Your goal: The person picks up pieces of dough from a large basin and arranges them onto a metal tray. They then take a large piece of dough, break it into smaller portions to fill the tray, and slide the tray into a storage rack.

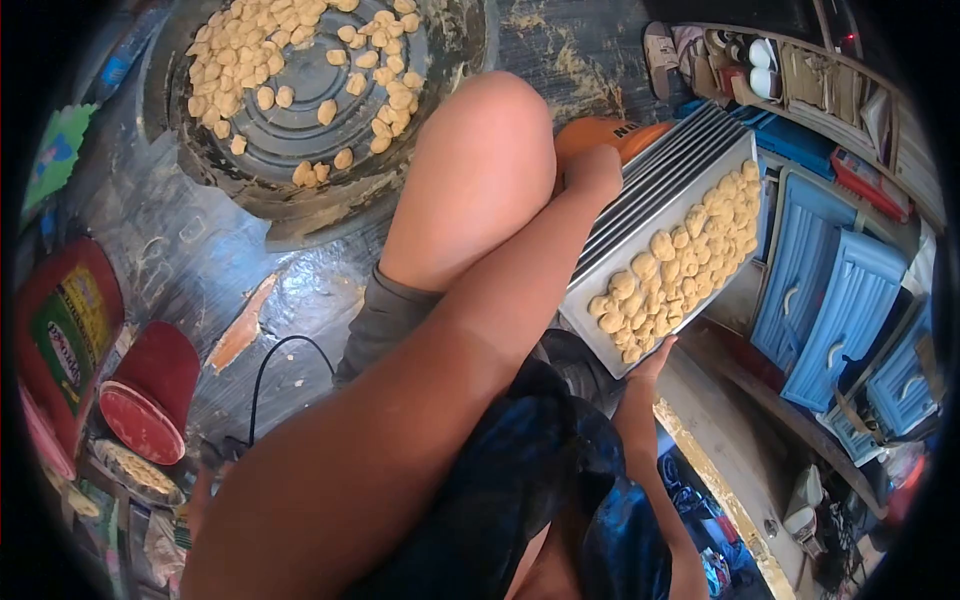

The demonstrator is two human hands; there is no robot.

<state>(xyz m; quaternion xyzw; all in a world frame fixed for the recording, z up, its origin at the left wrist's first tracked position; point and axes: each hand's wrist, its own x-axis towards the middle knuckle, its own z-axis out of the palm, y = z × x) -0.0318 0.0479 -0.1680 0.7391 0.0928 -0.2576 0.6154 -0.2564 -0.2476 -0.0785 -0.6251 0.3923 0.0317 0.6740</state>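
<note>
A rectangular metal tray point(640, 190) with a ridged bottom is tilted, and several pale yellow dough pieces point(680, 260) have gathered along its lower side. My left hand point(595, 170) grips the tray's far edge, the arm reaching across my raised knee point(480, 170). My right hand point(655, 360) holds the tray's near corner from below. A large round dark pan point(300, 190) on the floor at the upper left holds several more dough pieces point(300, 60). The tray is to the right of the pan and apart from it.
An orange object point(610, 132) sits behind my left hand. Red lids and a red container point(150, 395) stand at the left, with a black cable point(265, 370) on the dark floor. Blue plastic drawers point(830, 310) and a shelf with shoes point(740, 60) line the right.
</note>
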